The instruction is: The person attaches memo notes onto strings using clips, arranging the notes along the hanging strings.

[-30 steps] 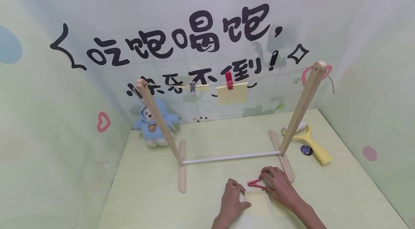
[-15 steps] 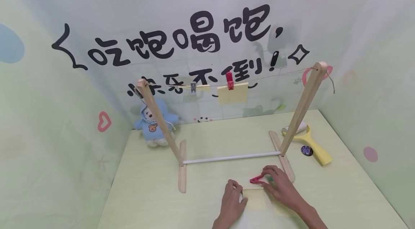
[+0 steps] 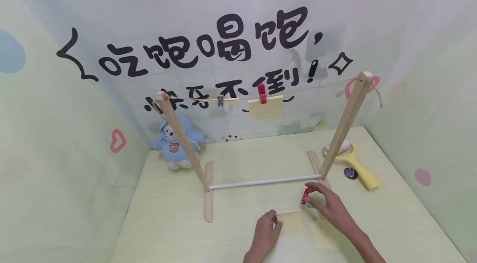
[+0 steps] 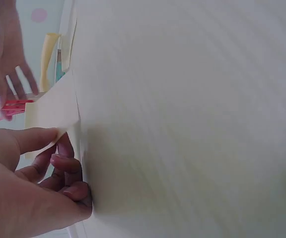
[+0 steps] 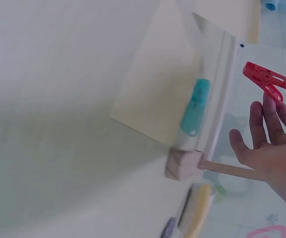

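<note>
Red clip (image 5: 262,78): in the right hand (image 3: 331,205), raised off the counter (image 3: 167,238); we judge it light, stiff and springy, probably plastic, and hard to break
Right fingers (image 5: 270,111): clamped on the clip, thumb to one arm, a finger to the other
Clip hold point: we take the outer ends of both arms, where a squeeze should part the nose; smooth arms may slip if pinched off-centre
Paper sheet (image 4: 53,111): in the left hand (image 3: 264,232), lifted at its far edge, beside a loose sheet (image 3: 324,236); we expect it to be almost weightless, limp and easily creased
Left fingers (image 4: 66,166): clamped on the paper sheet at its left side, thumb against forefinger
Sheet hold point: we pinch lightly at the side, leaving the far edge bare
Teal object (image 5: 196,106): near the loose sheet, clip-like as far as we see
Not determined: we cannot tell whether the red clip's nose is parted
</note>
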Demonstrator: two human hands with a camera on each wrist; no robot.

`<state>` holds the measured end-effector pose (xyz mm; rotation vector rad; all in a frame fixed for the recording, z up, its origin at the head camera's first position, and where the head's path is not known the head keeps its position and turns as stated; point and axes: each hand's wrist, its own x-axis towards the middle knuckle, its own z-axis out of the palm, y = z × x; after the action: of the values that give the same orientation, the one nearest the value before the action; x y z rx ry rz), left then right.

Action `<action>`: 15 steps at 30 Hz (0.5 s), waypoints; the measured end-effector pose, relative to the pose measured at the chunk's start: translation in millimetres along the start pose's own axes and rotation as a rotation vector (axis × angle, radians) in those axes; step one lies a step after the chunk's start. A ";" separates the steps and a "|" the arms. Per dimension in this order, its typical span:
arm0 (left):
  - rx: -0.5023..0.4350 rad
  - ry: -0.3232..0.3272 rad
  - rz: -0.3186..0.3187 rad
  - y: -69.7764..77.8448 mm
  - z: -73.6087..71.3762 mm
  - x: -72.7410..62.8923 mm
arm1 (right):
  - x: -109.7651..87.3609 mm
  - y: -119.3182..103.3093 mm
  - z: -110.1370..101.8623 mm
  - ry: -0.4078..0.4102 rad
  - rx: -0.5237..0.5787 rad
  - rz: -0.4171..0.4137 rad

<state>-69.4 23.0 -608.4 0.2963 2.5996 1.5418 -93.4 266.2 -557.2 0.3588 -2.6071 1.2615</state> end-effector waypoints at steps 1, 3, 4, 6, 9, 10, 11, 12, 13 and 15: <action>-0.027 0.004 0.003 -2.5 2.2 1.4 | 2.2 -3.3 -5.2 0.008 -0.005 -0.025; -0.078 0.016 0.002 -11.5 8.1 5.9 | 9.0 -13.1 -17.6 0.015 -0.007 -0.074; -0.094 0.035 0.022 -18.1 11.6 8.7 | 13.2 -18.8 -24.3 0.019 -0.006 -0.105; -0.134 0.083 0.044 -26.6 14.9 16.6 | 23.3 -32.6 -38.6 0.022 0.006 -0.191; -0.190 0.149 0.100 -13.1 4.1 26.3 | 40.9 -58.5 -62.0 0.050 0.024 -0.344; -0.202 0.165 0.111 1.9 -4.9 27.8 | 47.1 -67.4 -70.0 0.062 0.032 -0.406; -0.228 0.173 0.102 20.1 -14.8 29.9 | 53.3 -77.3 -78.4 0.071 0.035 -0.456; -0.251 0.182 0.101 38.3 -24.2 32.2 | 59.4 -87.6 -87.2 0.084 0.029 -0.494; -0.272 0.183 0.087 58.3 -33.9 34.6 | 65.1 -98.7 -96.2 0.092 0.021 -0.522; -0.332 0.183 0.032 95.7 -50.9 41.5 | 76.0 -120.5 -114.2 0.104 -0.001 -0.556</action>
<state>-108.6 33.2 -499.6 0.1741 2.4128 2.0616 -117.0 274.8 -376.4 0.9123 -2.1921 1.0454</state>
